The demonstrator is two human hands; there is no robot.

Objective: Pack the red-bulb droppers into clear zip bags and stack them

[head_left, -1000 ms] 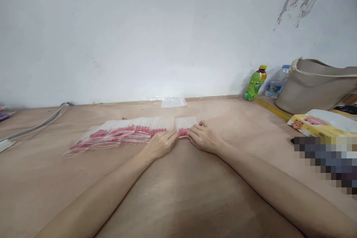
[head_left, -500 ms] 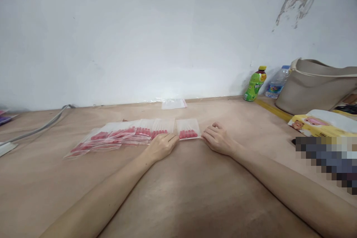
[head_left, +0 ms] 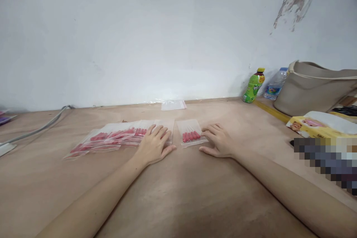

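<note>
A clear zip bag (head_left: 191, 134) with several red pieces lies flat on the brown table between my hands, its near edge slanted. My left hand (head_left: 155, 144) is spread with fingers apart, resting over the right end of a row of overlapping bags (head_left: 111, 135) that also hold red pieces. It hides part of the last bags. At the right edge of the single bag, my right hand (head_left: 217, 141) is open, thumb apart from the fingers, with the fingertips close to the bag or touching it.
An unfilled clear bag (head_left: 173, 105) lies by the wall. A green bottle (head_left: 253, 86), a water bottle (head_left: 276, 84), a beige bin (head_left: 312, 89) and a yellow tissue pack (head_left: 315, 124) stand at the right. A grey cable (head_left: 52, 119) crosses the left.
Both hands have opened from closed fingers. My left hand has moved left onto the row of bags. The single bag has turned slightly, and its near edge now shows lower.
</note>
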